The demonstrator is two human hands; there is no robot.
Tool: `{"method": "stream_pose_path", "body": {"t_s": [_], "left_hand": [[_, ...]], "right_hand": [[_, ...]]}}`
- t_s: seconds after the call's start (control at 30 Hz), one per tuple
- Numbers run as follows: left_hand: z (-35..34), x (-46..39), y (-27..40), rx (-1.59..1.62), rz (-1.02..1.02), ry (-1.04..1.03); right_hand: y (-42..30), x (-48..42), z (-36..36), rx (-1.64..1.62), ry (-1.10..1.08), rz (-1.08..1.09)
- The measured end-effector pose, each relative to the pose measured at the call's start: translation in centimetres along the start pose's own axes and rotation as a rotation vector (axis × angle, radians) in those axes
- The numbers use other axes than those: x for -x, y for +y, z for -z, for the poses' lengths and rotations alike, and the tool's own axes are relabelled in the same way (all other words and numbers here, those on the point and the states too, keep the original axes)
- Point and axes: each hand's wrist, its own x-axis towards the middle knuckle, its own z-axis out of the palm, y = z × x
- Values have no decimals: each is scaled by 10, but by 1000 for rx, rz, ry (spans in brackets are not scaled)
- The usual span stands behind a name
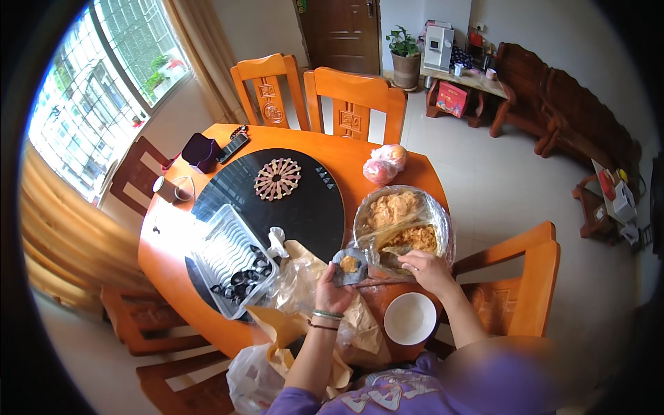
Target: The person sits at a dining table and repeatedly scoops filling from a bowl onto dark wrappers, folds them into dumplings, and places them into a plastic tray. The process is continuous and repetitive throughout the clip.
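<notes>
My left hand [332, 296] holds a round dark grey dough wrapper [340, 276] flat, with a small mound of orange-brown filling [350, 264] in its middle. Gripped in my right hand [429, 270] is a spoon-like utensil [393, 252], low over the near part of a plastic-lined basin [449, 228]. Minced filling [415, 237] lies in that basin, and a paler mass [393, 207] sits at its far side. The utensil's exact shape is partly hidden by my fingers and the plastic film. Below my right hand stands a white bowl [410, 319].
A clear ridged tray [218, 231] with several dark dumplings [244, 280] overlaps the black turntable [311, 218]. Brown paper [363, 324] and a plastic bag [254, 376] lie near my left forearm. Bagged fruit [385, 163] sits beyond the basin. A wooden chair [534, 280] stands at right.
</notes>
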Motion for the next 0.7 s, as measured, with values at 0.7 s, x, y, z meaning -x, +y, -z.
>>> {"method": "stream_pose_path", "body": {"t_s": [0.7], "left_hand": [[23, -2, -7, -22, 47, 117]], "right_hand": [[23, 16, 10, -162, 321, -447]]}}
